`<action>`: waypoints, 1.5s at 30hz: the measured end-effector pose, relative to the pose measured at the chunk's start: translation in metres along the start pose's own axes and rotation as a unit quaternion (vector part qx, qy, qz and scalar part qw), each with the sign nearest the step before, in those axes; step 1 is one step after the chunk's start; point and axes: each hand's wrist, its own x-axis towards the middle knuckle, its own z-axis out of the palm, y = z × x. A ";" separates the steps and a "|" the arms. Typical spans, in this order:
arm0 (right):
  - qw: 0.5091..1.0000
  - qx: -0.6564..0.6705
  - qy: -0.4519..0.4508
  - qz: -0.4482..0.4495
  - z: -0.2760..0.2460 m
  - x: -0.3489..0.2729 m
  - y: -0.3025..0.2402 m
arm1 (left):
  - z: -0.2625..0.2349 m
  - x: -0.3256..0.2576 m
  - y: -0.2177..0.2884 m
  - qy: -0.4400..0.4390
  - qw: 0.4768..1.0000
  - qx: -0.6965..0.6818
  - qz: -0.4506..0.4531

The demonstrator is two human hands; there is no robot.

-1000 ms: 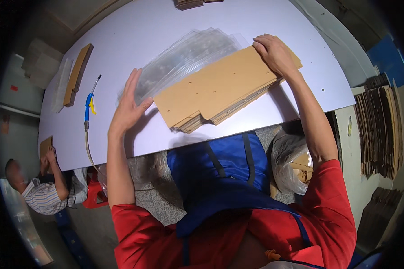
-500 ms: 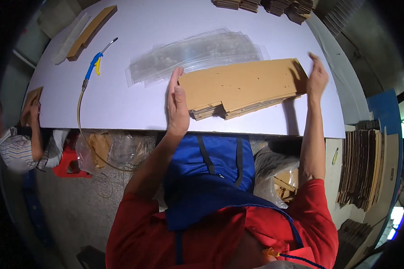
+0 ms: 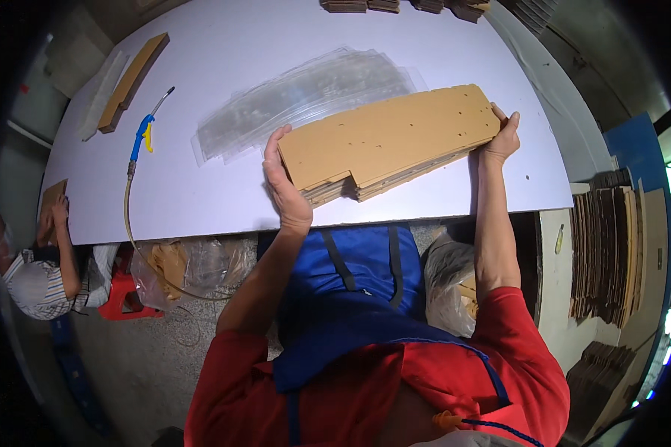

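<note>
— Since the earlier frame, what has shifted at the white worktop (image 3: 201, 186)?

— Both hands have closed in on the ends of the cardboard stack (image 3: 388, 141), which now lies squared up and nearer the worktop's front edge; half a second ago the left hand lay flat over its left end.

— How do the hands stand now?

— Left hand (image 3: 283, 186) presses its palm and thumb against the stack's left end, fingers curled up over the top sheet. Right hand (image 3: 503, 138) is cupped against the right end, fingertips showing above the edge. The stack is clamped between them, each hand wrapped on its own end.

— And where does the stack lie?

— Flat on the worktop, right in front of the person in the red shirt and blue apron, long side running left to right and tilted slightly up to the right. Its top sheet is dotted with small holes.

— What else is on view?

— Clear plastic bags (image 3: 306, 100) lie spread just behind the stack, touching its far edge. A blue-handled air gun (image 3: 143, 134) with its hose lies well to the left, and beyond it a narrow cardboard strip (image 3: 133, 80). At the left edge, another person (image 3: 33, 276) in a striped shirt crouches below the worktop.
</note>
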 end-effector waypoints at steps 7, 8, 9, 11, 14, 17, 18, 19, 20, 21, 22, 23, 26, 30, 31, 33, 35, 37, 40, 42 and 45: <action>0.999 -0.023 -0.013 -0.024 -0.005 -0.005 -0.010 | -0.017 -0.006 0.001 0.082 0.975 0.010 0.206; 0.996 -0.082 -0.025 -0.039 -0.009 -0.003 -0.016 | -0.023 -0.007 0.008 0.033 0.974 0.083 0.206; 0.988 -0.142 -0.035 -0.054 -0.015 -0.002 -0.022 | -0.028 -0.007 0.017 -0.018 0.967 0.153 0.204; 0.961 -0.257 -0.062 -0.082 -0.021 -0.006 -0.038 | -0.036 -0.008 0.036 -0.115 0.928 0.293 0.199; 0.911 -0.348 -0.028 -0.219 0.002 -0.041 -0.066 | -0.041 -0.012 0.049 -0.119 0.932 0.291 0.180; 0.876 -0.258 -0.281 -0.295 0.068 -0.119 -0.089 | -0.049 -0.016 0.052 -0.123 0.937 0.289 0.156; 0.819 -0.273 -0.377 -0.334 0.082 -0.141 -0.088 | -0.049 -0.016 0.056 -0.119 0.947 0.269 0.132; 0.763 -0.316 -0.467 -0.316 0.097 -0.171 -0.090 | -0.049 -0.016 0.054 -0.113 0.956 0.251 0.104; 0.697 -0.354 -0.550 -0.293 0.106 -0.200 -0.093 | -0.049 -0.016 0.053 -0.108 0.963 0.233 0.077; 0.686 -0.341 -0.585 -0.265 0.107 -0.218 -0.081 | -0.050 -0.016 0.055 -0.097 0.970 0.217 0.050; 0.648 -0.350 -0.612 -0.288 0.110 -0.226 -0.074 | -0.052 -0.013 0.059 -0.095 0.970 0.217 0.051; 0.643 -0.331 -0.566 -0.395 0.110 -0.232 -0.062 | -0.052 -0.008 0.064 -0.098 0.955 0.258 0.105; 0.656 -0.376 -0.553 -0.350 0.115 -0.241 -0.066 | -0.050 0.007 0.069 -0.104 0.887 0.368 0.258; 0.684 -0.330 -0.509 -0.406 0.113 -0.256 -0.050 | -0.042 0.019 0.068 -0.106 0.896 0.344 0.260; 0.692 -0.313 -0.493 -0.424 0.113 -0.260 -0.046 | -0.041 0.019 0.067 -0.107 0.898 0.337 0.261; 0.696 -0.317 -0.482 -0.427 0.117 -0.264 -0.037 | -0.039 0.020 0.067 -0.100 0.895 0.341 0.270; 0.704 -0.321 -0.464 -0.432 0.121 -0.264 -0.030 | -0.038 0.020 0.066 -0.084 0.888 0.353 0.283; 0.707 -0.324 -0.453 -0.436 0.121 -0.260 -0.036 | -0.033 0.019 0.069 -0.076 0.885 0.357 0.290; 0.830 -0.193 -0.519 -0.063 0.114 -0.248 -0.077 | -0.022 0.017 0.091 -0.075 0.994 0.075 -0.012; 0.844 -0.149 -0.512 0.068 0.109 -0.244 -0.084 | -0.019 0.018 0.097 -0.073 0.991 -0.024 -0.113; 0.881 -0.115 -0.439 0.132 0.101 -0.222 -0.073 | -0.010 0.029 0.103 -0.096 0.973 -0.111 -0.180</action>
